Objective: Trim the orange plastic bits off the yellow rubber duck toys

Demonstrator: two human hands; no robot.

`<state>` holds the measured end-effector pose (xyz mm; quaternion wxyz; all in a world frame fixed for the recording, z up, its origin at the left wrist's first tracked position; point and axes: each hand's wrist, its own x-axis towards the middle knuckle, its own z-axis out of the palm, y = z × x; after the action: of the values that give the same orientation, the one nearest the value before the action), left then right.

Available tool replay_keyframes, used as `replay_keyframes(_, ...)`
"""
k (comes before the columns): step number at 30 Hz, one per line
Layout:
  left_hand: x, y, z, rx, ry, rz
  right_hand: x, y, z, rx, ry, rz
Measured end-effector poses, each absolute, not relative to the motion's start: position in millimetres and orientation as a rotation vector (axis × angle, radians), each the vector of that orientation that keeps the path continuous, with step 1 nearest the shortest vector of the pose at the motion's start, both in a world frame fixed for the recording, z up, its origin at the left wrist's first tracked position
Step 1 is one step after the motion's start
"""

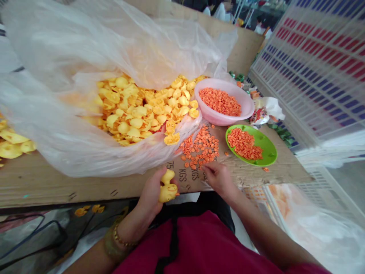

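Observation:
My left hand (pixel 154 190) is closed around a yellow toy duck (pixel 167 193), two rounded parts of which show past the fingers, with a bit of orange at its right side. To the right, my right hand (pixel 221 179) has thumb and fingers pinched together at the near edge of a loose scatter of small orange pieces (pixel 203 146). Whatever is between those fingertips is too small or hidden to make out. Beyond both hands, many yellow plastic half-shells (pixel 137 121) are heaped in a clear plastic bag (pixel 114 156).
A pink bowl (pixel 225 121) and a green dish (pixel 269 150) hold more orange pieces. Cardboard (pixel 108 186) covers the table. Stacked white crates (pixel 319 68) rise at the right. More yellow shells (pixel 14 146) lie at far left. People (pixel 224 11) are in the background.

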<state>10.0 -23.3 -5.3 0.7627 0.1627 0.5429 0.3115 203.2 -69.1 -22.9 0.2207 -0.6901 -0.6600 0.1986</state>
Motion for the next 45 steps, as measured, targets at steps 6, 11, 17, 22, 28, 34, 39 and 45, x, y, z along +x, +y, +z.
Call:
replay_keyframes(6, 8.3, -23.3, -1.7, 0.278, 1.021, 0.666, 217.6, -54.5, -41.4, -2.215, -1.963, 0.231)
replay_keyframes(11, 7.3, -25.3, 1.6, 0.249, 0.962, 0.64, 200.9, -52.2, -23.4, -2.055, -1.915, 0.326)
replay_keyframes(17, 11.6, -28.1, 1.0, 0.194, 1.048, 0.726, 166.5, -67.8, 2.2, -1.345, -1.9, 0.773)
replay_keyframes(22, 13.2, -29.6, -1.7, 0.181, 1.088, 0.734, 159.5, -73.1, -0.6, -1.254, -2.147, 0.6)
replay_keyframes(28, 12.5, -29.9, -1.1, 0.178, 1.122, 0.71, 157.8, -75.4, -4.4, -1.263, -2.177, 0.539)
replay_keyframes(34, 7.7, -30.7, -5.8, 0.182, 1.092, 0.695, 152.5, -83.8, -9.4, -1.307, -2.173, 0.617)
replay_keyframes(39, 5.9, -31.8, -7.3, 0.221, 1.11, 0.694, 154.6, -78.8, 6.6, -1.348, -2.377, 0.76)
replay_keyframes(45, 8.9, -32.7, -7.5, 0.22, 1.14, 0.649, 150.8, -75.0, 15.8, -1.354, -2.568, 0.731)
